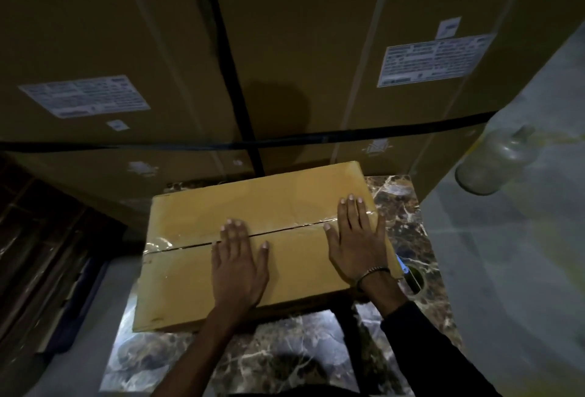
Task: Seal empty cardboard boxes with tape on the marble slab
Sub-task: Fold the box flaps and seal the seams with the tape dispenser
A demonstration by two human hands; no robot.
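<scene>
Two hands lie flat on one cardboard box (253, 238) in the head view, the only view there is. The box sits on the marble slab (285, 355), its far edge close to a wall of large strapped cartons (158, 32). The left hand (239, 262) presses near the middle of the lid with straight, spread fingers that reach across the seam between the flaps. The right hand (356, 240) presses near the right end, palm down, fingers straight; neither hand curls round anything. A strip of clear tape (310, 224) glints along the seam from the left edge to the right edge, wrinkled at both ends.

The step in hand looks like smoothing the tape down so that it bonds to the flaps. The seam shows as a dark line under the tape, so the flaps may not meet tightly. Next, the hands probably need to rub outward along the strip and fold its ends over the box sides.

A tape roll (413, 279) lies on the slab just beside the right wrist, partly hidden. A clear glass bottle (493, 162) stands off to the right, on the floor as far as I can tell.
</scene>
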